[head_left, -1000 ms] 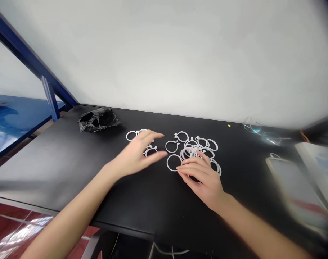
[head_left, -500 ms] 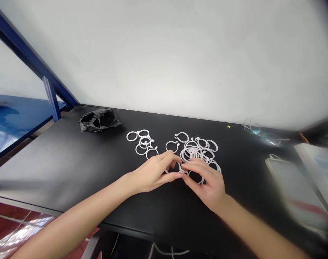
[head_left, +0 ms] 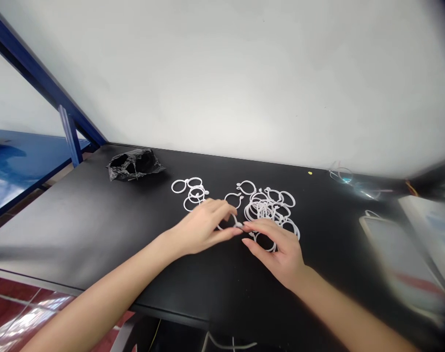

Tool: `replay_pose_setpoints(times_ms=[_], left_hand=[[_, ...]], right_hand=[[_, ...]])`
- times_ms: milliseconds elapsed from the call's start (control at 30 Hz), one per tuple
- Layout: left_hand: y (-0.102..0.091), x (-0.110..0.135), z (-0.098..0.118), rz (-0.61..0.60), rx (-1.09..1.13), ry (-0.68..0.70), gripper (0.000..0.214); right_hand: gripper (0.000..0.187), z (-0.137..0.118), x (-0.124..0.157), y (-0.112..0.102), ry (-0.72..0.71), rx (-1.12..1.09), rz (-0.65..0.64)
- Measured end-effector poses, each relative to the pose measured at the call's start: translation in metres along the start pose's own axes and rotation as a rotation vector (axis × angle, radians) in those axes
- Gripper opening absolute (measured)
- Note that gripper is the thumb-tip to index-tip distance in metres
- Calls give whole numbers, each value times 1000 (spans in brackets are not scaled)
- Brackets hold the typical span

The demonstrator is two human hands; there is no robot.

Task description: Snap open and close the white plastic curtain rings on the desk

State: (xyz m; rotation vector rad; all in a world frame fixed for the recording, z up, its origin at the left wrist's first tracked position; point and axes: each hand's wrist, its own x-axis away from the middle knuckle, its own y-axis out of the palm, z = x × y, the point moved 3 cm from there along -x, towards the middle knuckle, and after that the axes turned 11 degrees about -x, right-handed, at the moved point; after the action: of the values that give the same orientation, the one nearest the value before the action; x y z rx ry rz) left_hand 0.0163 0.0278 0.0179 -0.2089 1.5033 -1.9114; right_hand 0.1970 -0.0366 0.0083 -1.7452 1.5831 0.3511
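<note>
Several white plastic rings lie on a black table [head_left: 97,215]. A heap of them [head_left: 269,208] sits at the middle, a smaller group [head_left: 191,190] further left, and one single ring [head_left: 234,199] in between. My left hand [head_left: 203,227] pinches a white ring [head_left: 237,224] at its right side. The fingertips of my right hand [head_left: 277,247] meet that same ring from the right, with the fingers curled over the near edge of the heap. Most of the pinched ring is hidden by my fingers.
A crumpled black plastic bag [head_left: 135,163] lies at the back left. A phone [head_left: 398,256] lies flat at the right, with a clear loop [head_left: 341,174] behind it. A blue metal frame [head_left: 66,127] stands at the left, and a white wall runs behind the table.
My left hand came from the left group of rings to the middle and closed on a ring at my right fingertips. In the last half second both hands shifted slightly left with it.
</note>
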Motion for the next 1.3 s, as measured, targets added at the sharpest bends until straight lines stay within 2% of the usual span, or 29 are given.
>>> replay_pose_setpoints(times_ms=[133,233,367,467,600,767,867,967,1033,1100,1200,1300], left_hand=[[-17,3,-31,113,-292,-154,33],[-22,6,-52,94,-420,-263,31],[-20,9,-62,28,-497,-284,30],[-19,8,-57,63,-506,-256,30],[-12,3,-32,147,-397,-121,28],[14,-5,0,16,-299,100,31],[22,-5,1,-5,-275,146,24],[23,-3,-4,7,-229,183,26],[18,-2,-5,36,-132,170,25],[9,-1,-5,84,68,88,20],[-3,0,-7,140,574,-144,9],[-6,2,-9,64,1144,-296,15]], right_hand=[[26,2,-1,-2,18,29,20],[25,1,-1,-3,7,20,22],[25,0,0,-3,0,8,26],[25,-1,0,-3,-15,15,38],[23,-1,-1,-2,-37,63,57],[22,-1,-1,-2,-34,97,64],[22,-1,-1,-1,-36,91,61],[22,-1,-1,-1,-48,76,58],[23,-1,0,-2,-48,81,57],[25,-1,1,-3,-37,97,66],[37,-1,1,-5,-52,117,83],[49,-3,-1,-5,-102,124,73]])
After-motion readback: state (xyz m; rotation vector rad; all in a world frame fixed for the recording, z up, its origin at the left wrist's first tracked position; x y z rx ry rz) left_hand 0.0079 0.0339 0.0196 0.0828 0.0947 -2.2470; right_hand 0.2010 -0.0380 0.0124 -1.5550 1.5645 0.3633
